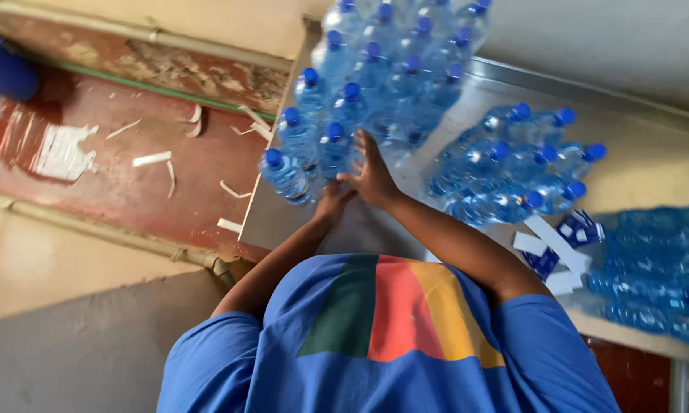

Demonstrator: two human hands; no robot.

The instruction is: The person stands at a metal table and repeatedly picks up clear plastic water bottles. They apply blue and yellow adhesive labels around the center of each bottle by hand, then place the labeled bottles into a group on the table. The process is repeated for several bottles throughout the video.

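Note:
Several clear water bottles point(375, 76) with blue caps stand packed together on a metal table point(650, 164). My right hand point(371, 174) lies against the near edge of this cluster, fingers spread, by a bottle point(333, 149). My left hand point(333, 200) sits just below it, fingers curled, close to the front bottle point(285, 174) at the table's left edge; whether it grips anything is hidden. My blue shirt with green, red and yellow stripes fills the bottom of the view.
A second group of bottles point(512, 172) lies to the right, and a wrapped pack point(658, 271) lies at the far right. Blue and white label strips point(558, 245) lie between them. Left of the table, white paper scraps point(152, 159) litter the red floor, and a blue bucket point(0, 69) stands there.

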